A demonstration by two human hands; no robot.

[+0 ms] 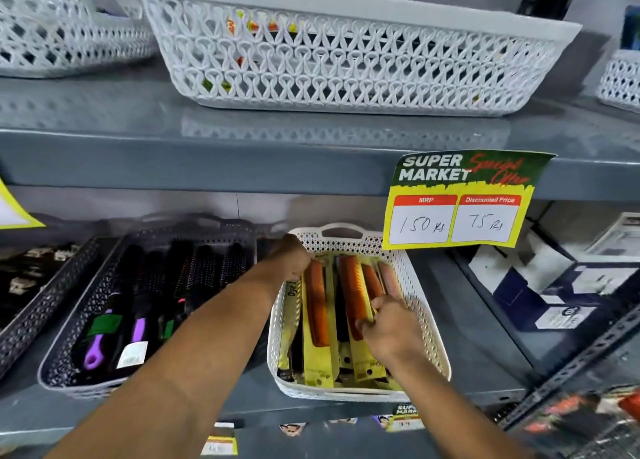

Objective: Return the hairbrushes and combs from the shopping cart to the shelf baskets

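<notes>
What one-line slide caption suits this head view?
Both hands, left hand and right hand, arrange packaged orange combs in a white shelf basket.

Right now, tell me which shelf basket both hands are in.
The white lattice basket of orange combs on the lower shelf; left hand and right hand are inside. The dark hairbrush basket beside it is untouched.

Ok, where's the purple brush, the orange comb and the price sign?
purple brush (pixel 94 349), head view, on its looped handle.
orange comb (pixel 317 303), head view, middle of its spine.
price sign (pixel 460 200), head view, centre of the card.
</notes>
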